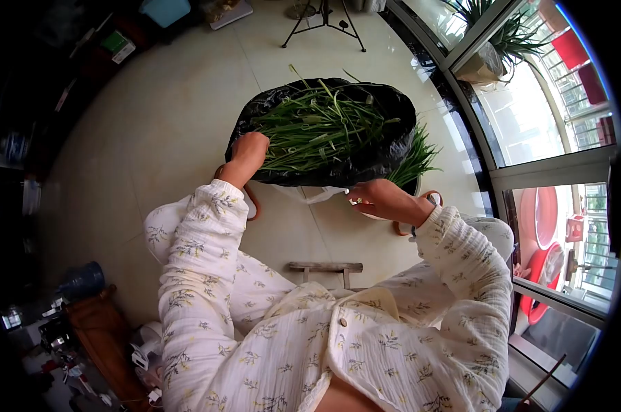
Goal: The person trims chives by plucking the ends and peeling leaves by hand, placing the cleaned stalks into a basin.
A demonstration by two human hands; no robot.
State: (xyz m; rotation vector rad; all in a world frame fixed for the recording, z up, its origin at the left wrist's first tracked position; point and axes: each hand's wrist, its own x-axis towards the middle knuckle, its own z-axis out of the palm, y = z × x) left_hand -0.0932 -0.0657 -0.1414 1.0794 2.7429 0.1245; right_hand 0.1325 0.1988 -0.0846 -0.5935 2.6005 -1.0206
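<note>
A black plastic bag (393,147) stands wide open in front of me, filled with long thin green leaves that look like chives (317,130). At the bag's left rim, my left hand (250,152) is closed, knuckles up, against the greens; what its curled fingers hold is hidden. My right hand (386,199) is below the bag's near right edge, fingers bent together, with small pale bits at the tips that I cannot identify. More upright green leaves (417,156) stand to the right of the bag, in a pale container partly covered by the bag and my right hand.
A small wooden stool (325,266) sits between my legs on the tiled floor (152,123). Black tripod legs (324,27) stand at the far side. Glass doors (523,175) run along the right. A brown wooden cabinet (104,336) with clutter is at lower left.
</note>
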